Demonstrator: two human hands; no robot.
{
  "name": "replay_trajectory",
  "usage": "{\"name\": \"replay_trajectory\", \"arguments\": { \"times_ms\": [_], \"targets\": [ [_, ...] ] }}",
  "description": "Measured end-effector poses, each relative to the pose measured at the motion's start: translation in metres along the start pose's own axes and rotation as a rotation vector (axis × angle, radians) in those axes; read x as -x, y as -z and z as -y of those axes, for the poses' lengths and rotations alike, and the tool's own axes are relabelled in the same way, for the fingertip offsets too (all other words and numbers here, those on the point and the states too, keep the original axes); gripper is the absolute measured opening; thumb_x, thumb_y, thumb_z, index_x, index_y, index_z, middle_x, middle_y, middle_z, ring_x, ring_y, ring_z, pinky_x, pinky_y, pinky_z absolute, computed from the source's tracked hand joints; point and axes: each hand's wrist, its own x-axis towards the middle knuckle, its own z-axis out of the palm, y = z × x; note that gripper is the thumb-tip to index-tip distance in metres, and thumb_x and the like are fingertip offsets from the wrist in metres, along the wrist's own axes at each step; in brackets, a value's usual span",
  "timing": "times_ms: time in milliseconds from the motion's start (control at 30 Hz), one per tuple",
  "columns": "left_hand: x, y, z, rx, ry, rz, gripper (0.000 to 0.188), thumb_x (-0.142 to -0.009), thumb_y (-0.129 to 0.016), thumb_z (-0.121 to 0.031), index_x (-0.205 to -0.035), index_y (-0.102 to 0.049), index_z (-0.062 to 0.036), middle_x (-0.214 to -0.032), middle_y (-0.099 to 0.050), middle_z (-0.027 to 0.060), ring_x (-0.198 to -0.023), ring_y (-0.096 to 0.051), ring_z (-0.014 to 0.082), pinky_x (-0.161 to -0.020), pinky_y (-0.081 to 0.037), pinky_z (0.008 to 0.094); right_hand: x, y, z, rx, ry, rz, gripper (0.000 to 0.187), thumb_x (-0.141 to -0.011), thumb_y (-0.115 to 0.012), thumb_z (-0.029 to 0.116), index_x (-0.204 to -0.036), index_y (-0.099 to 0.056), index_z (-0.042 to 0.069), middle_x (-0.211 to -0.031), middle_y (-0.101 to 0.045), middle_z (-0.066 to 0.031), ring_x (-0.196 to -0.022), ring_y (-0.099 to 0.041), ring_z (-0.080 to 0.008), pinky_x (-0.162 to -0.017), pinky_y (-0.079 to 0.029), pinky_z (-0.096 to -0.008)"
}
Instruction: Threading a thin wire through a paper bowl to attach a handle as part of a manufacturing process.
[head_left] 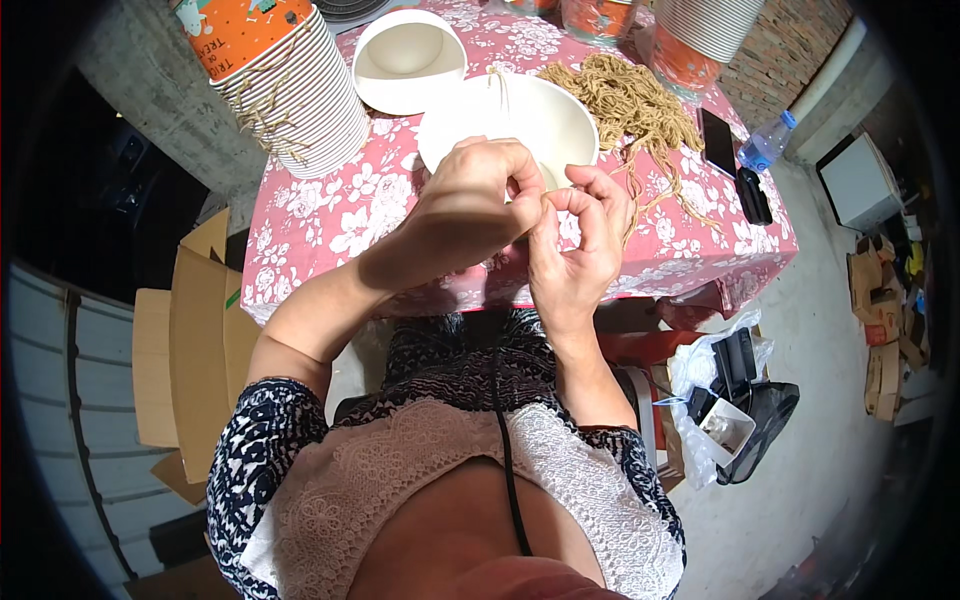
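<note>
The bench (340, 215) in front of the hands wore a pink cloth with white flowers. Past the right side of the bench was a gray floor (800, 350), and a brick wall (800, 60) rose far ahead of the right hand. A brown cardboard box (195, 340) stood on the left hand's side. Below the right hand, beside the bench, were plastic bags (760, 430) with a small white tub (727, 430) among them.

The left hand (490, 185) was curled, its fingertips pinched together. The right hand (580, 235) had its thumb and pointer finger pinched too, with the other fingers loosely bent. The two pinches met, but anything in them was too tiny to see, so I can't tell what they held.

A white bowl (510, 110) sat just past both hands, and they hid its near edge. Thin strands lay on its far side. Another white bowl (410, 62) was beyond the left hand, next to a tall pile of orange paper cups (300, 90), cut off at the top. Tan string (630, 100) lay in a tangled heap beyond the right hand. Farther right were a phone (717, 142), a bottle (765, 145) and a black thing (752, 195), hard to name.
</note>
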Motion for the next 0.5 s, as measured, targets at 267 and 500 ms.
{"name": "replay_trajectory", "arguments": {
  "times_ms": [267, 500],
  "targets": [
    [0.0, 0.0, -0.002, 0.111, 0.077, 0.005, 0.006, -0.084, -0.06, -0.001, -0.082, -0.064, 0.0031, -0.084, -0.065, 0.011, -0.079, -0.061, 0.0163, -0.076, -0.049, 0.0293, 0.003, 0.0, -0.002, -0.052, -0.054, -0.004, 0.016, -0.076, -0.072, -0.005, -0.089, -0.064, 0.001, -0.11, -0.059, -0.0168, -0.102, -0.053, -0.0305, -0.089, -0.043, -0.0408],
    [0.002, -0.005, 0.007, -0.062, -0.115, -0.061, 0.005, -0.084, -0.061, -0.002, -0.08, -0.064, -0.0007, -0.082, -0.066, 0.0078, -0.08, -0.063, 0.02, -0.093, -0.047, 0.0364, 0.002, 0.002, 0.0, -0.031, -0.061, -0.007, 0.013, -0.078, -0.072, -0.003, -0.089, -0.066, 0.0, -0.11, -0.06, -0.016, -0.102, -0.053, -0.0301, -0.089, -0.043, -0.0404]
  ]
}}
